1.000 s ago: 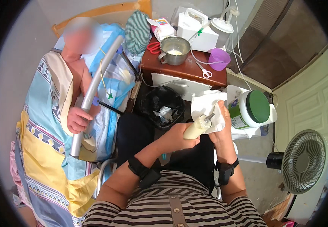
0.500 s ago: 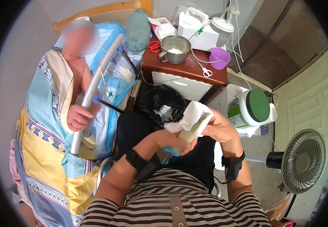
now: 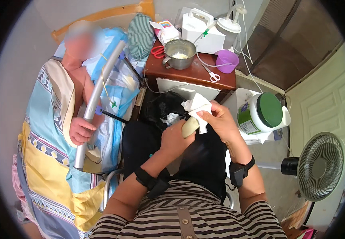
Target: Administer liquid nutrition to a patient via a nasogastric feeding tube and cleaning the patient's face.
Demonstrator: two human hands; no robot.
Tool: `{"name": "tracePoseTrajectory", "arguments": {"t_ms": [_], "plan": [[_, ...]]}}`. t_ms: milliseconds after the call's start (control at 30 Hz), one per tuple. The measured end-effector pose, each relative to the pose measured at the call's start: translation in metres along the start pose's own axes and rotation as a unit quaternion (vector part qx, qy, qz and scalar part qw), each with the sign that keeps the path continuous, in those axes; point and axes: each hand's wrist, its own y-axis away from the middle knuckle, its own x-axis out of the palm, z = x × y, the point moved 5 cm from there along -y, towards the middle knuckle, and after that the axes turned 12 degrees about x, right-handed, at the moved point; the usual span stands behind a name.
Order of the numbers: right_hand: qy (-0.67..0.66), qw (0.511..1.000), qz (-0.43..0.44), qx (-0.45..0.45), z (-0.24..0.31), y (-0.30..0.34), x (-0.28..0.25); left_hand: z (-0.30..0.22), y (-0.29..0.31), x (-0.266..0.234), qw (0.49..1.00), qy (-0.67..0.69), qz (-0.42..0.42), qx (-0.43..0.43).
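Observation:
Over my lap, my left hand [image 3: 172, 139] is closed round what looks like a large syringe, a thick pale cream tube [image 3: 190, 127]. Its rounded end points up and to the right, while most of its length is hidden in the fist. A small teal bit [image 3: 152, 155] shows below that hand. With thumb and fingers my right hand [image 3: 221, 121] pinches a crumpled white tissue [image 3: 198, 106], which hangs against the end of the tube. Beneath both hands stands a black-lined bin [image 3: 156, 105] with crumpled white paper [image 3: 171, 119] in it.
A person lies in bed at the left, gripping the silver rail [image 3: 97, 93]; a thin tube [image 3: 104, 79] hangs there. The brown cabinet [image 3: 152, 71] bears a metal cup [image 3: 179, 59], scissors [image 3: 214, 76] and a purple cup [image 3: 227, 61]. A green-lidded tub [image 3: 260, 113] and a fan [image 3: 319, 167] stand right.
The tissue, earlier spread along the tube between both hands, is now bunched at its end in my right hand. My left hand has turned and moved slightly left; more of the tube's end shows.

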Motion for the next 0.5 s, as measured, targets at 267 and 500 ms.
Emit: {"name": "tracePoseTrajectory", "arguments": {"t_ms": [267,500], "plan": [[0.054,0.997,-0.057,-0.011,0.006,0.003,-0.007,-0.003,-0.002,0.0,0.999,-0.021,-0.024,0.027],[-0.392,0.916,-0.085,-0.013,-0.003,0.006,-0.037,0.011,0.001,-0.005,0.978,0.202,0.0,-0.049]]}}
